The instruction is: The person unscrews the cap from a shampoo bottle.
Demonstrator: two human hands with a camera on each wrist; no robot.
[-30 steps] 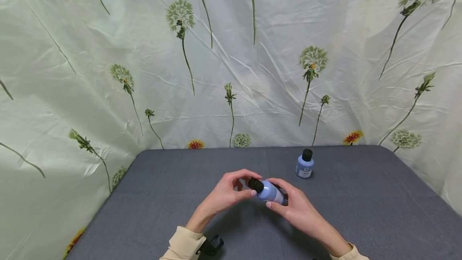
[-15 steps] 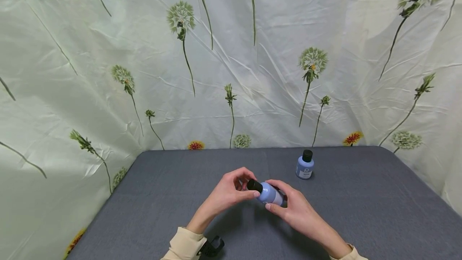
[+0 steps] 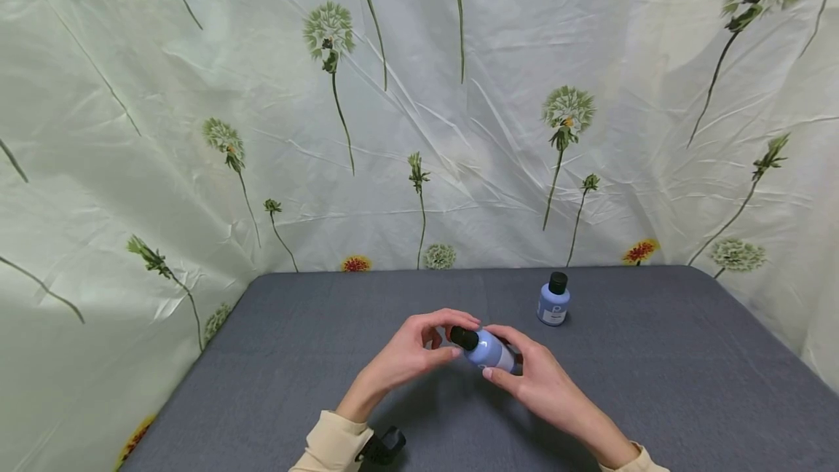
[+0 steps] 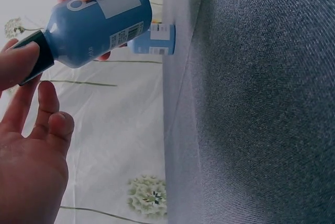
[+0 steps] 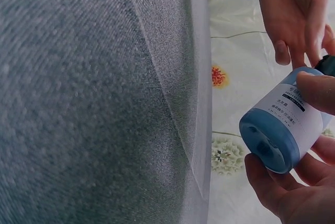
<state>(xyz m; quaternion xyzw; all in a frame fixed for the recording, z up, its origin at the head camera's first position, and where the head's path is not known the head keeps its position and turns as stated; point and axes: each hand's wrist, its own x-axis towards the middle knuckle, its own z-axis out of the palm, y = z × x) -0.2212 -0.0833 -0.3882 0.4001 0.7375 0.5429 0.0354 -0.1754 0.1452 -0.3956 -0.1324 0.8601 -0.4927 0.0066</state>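
A small blue bottle (image 3: 491,352) with a black cap (image 3: 465,338) is held tilted above the table, its cap end toward the left. My right hand (image 3: 534,371) grips the bottle's body, thumb on the near side and fingers round the far side. At the other end, my left hand (image 3: 419,347) has thumb and fingers about the cap; in the left wrist view the thumb (image 4: 21,62) lies on the cap, the other fingers loosely bent below. The right wrist view shows the bottle's base (image 5: 267,143) and a white printed label (image 5: 293,110).
A second blue bottle (image 3: 553,301) with a black cap stands upright toward the back right of the grey cloth-covered table (image 3: 314,341). Behind the table hangs a pale curtain (image 3: 485,130) printed with dandelions. A black wrist strap (image 3: 383,446) shows by the left sleeve.
My left fingers closed nearer round the cap half a second ago, then spread forward over it again now. My right hand and the bottle stay nearly in place.
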